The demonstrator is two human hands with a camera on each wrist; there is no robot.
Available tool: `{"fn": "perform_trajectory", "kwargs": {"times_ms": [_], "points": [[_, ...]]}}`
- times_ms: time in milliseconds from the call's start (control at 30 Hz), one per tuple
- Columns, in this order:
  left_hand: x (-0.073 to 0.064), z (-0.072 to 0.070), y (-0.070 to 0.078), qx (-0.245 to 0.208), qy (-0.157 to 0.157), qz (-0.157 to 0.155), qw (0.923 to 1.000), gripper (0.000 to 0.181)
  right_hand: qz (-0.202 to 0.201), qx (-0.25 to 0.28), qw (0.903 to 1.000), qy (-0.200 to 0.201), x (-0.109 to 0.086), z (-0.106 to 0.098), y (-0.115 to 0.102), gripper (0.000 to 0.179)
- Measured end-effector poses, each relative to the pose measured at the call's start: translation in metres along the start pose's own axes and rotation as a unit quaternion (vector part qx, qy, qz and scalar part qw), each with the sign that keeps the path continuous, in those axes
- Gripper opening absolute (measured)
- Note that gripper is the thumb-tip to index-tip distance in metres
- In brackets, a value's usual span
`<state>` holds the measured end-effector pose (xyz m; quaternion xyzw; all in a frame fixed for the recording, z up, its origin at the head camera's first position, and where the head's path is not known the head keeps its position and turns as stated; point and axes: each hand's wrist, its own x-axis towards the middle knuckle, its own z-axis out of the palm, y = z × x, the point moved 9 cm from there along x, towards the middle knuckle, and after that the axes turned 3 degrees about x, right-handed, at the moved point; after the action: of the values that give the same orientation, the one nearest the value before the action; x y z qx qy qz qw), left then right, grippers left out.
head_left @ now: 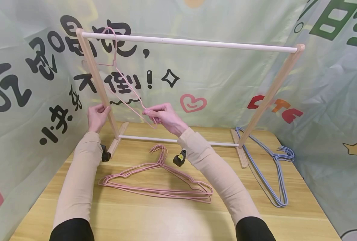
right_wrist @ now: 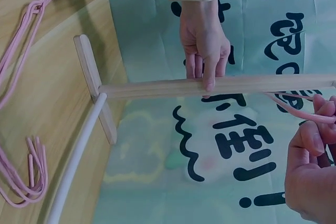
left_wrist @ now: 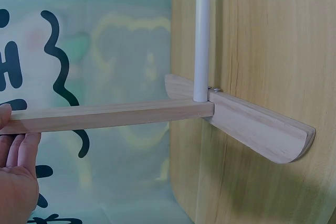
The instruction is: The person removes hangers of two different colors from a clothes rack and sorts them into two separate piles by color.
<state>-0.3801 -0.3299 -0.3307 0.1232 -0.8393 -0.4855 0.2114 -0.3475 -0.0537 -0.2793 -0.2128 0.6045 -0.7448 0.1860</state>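
Observation:
My left hand (head_left: 97, 117) holds the left wooden post (head_left: 98, 83) of a small clothes rack, low down. In the left wrist view the thumb lies on one side of the post and the fingers on the other. My right hand (head_left: 167, 117) pinches one end of a pink wire hanger (head_left: 127, 82), between the posts. That hanger's hook loops over the white top rail (head_left: 190, 42) near its left end, and its body slants down to my fingers. In the right wrist view, my right hand (right_wrist: 315, 177) sits at the edge, gripping the pink wire.
A stack of pink hangers (head_left: 161, 164) lies on the wooden table (head_left: 130, 221) before the rack. Several blue hangers (head_left: 282, 180) lie by the right foot (head_left: 239, 149) of the rack. A lower white bar (head_left: 148, 138) joins the posts. Printed cloth (head_left: 220, 77) hangs behind.

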Motion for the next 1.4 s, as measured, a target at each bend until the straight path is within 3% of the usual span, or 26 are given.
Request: {"fn": "perform_trajectory", "kwargs": {"times_ms": [633, 967, 1400], "points": [[0.001, -0.001, -0.003, 0.0, 0.003, 0.001, 1.0, 0.038, -0.02, -0.021, 0.9996, -0.005, -0.008, -0.004, 0.006, 0.031], [0.003, -0.001, -0.003, -0.004, 0.004, 0.004, 1.0, 0.036, -0.011, -0.035, 0.9993, 0.0, -0.021, -0.025, 0.022, 0.029], [0.004, -0.001, -0.003, -0.001, 0.009, 0.005, 0.9999, 0.036, 0.002, -0.06, 0.9981, 0.013, -0.052, -0.061, 0.042, 0.02]]}}
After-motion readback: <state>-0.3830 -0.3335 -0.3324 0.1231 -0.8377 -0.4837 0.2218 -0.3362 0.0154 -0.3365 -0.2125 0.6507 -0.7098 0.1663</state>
